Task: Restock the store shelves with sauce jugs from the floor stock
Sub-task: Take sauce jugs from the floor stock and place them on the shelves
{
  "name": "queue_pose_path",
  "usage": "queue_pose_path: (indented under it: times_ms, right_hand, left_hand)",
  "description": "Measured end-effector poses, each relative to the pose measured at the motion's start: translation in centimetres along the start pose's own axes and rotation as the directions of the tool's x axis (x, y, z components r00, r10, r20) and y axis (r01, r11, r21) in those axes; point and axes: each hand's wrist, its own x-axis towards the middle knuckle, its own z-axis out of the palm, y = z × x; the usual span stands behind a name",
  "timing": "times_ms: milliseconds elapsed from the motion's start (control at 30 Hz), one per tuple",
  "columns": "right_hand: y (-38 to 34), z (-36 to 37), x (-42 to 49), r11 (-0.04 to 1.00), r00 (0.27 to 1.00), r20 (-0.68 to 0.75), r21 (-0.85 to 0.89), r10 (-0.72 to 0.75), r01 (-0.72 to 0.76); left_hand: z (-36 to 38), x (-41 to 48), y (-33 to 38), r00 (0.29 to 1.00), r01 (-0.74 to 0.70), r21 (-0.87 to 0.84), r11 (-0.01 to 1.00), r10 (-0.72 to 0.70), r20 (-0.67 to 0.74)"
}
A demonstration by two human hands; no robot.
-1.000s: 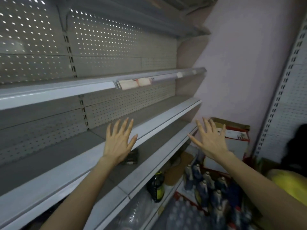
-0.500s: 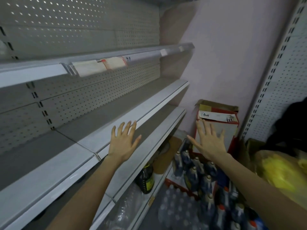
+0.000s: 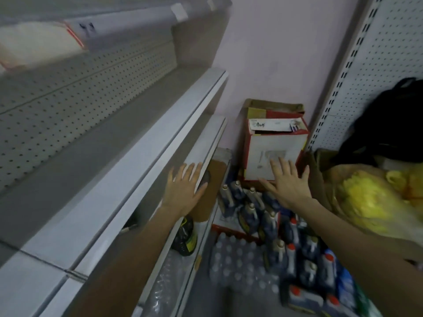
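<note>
Sauce jugs point(image 3: 248, 220) stand crowded on the floor just below our right hand point(image 3: 288, 185). They are dark bottles with pale or red caps, and the row runs back toward us under our right forearm.

The shelves point(image 3: 128, 156) take up everything to the left of our left hand point(image 3: 184, 191), as grey tiers with perforated back panels. A white pegboard panel point(image 3: 377, 53) rises far above and to the right of our right hand, and the pink wall point(image 3: 274, 53) stands beyond both hands.

Up and to the right of the right hand hangs a black bag point(image 3: 389, 124), with a yellow bag point(image 3: 370, 202) bulging under it, close beside our right wrist. Straight ahead of the right fingertips sits a red and white box point(image 3: 270, 145) against the wall. We cannot tell whether the fingers reach it.

A wrapped pack of water bottles point(image 3: 229, 266) lies on the floor between our two forearms, nearer us than either hand.

Our left hand is held flat with its fingers spread and grips nothing. It sits against the front edge of a lower shelf, though contact is unclear through the blur. Our right hand is likewise spread wide, palm down and holding nothing, above the jugs.

Below our left wrist, a dark jug point(image 3: 186, 236) with a yellow label stands on the lowest shelf. A small white label point(image 3: 178, 11) marks the shelf edge high above the left hand.
</note>
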Motion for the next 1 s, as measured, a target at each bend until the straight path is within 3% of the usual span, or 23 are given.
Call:
queue_pose_path:
  times_ms: [300,633,767,1000]
  right_hand:
    - [4.9,6.3,0.8,0.988,0.975,0.165,-0.059,0.149,-0.141]
    - [9.8,12.5,4.3,0.971,0.935,0.271,0.012,0.228,-0.24]
    - [11.9,16.1,5.2,0.964,0.909,0.336,0.017,0.244,-0.266]
    - [14.1,24.6,5.3,0.938,0.824,0.475,-0.01,0.308,-0.345]
  left_hand:
    - [6.3,4.3,2.6,0.989,-0.098,-0.098,0.99,0.108,0.105]
    - [13.4,8.7,6.4,0.971,-0.096,-0.181,0.979,0.133,0.201]
    - [17.8,10.6,7.2,0.914,-0.162,-0.161,0.973,0.21,0.347]
    - [24.7,11.7,8.5,0.866,-0.249,-0.13,0.96,0.28,0.414]
